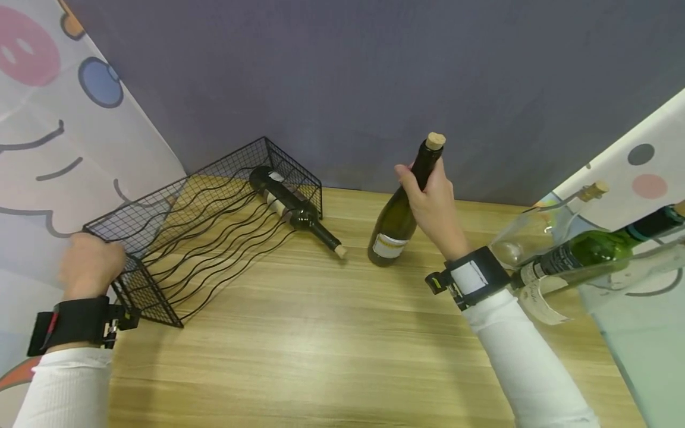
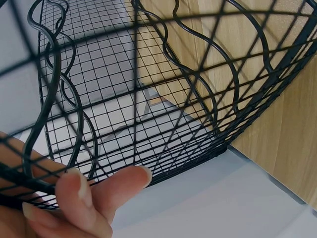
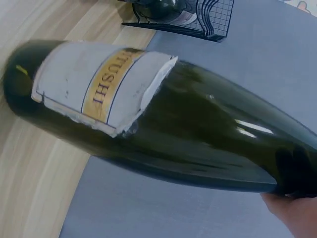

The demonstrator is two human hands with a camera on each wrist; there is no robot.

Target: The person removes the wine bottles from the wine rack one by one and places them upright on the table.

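Observation:
My left hand [image 1: 92, 264] grips the near-left corner of a black wire wine rack [image 1: 152, 291]. In the left wrist view its fingers [image 2: 121, 186] curl around the mesh edge. One dark wine bottle [image 1: 283, 199] lies across the rack's wavy wires at the right end, its corked neck pointing toward the table's middle. My right hand [image 1: 437, 208] holds an olive-green wine bottle [image 1: 396, 217] by its neck, cork up and leaning. The right wrist view shows that bottle's torn white label with a gold band. Whether its base touches the table cannot be told.
To the right lie a green glass bottle [image 1: 599, 252] and a clear corked bottle [image 1: 521, 238], with more clear glass in front. A grey panel [image 1: 374, 89] stands behind the wooden table [image 1: 299, 356]. Cartoon-printed sheets [image 1: 32, 119] flank both sides.

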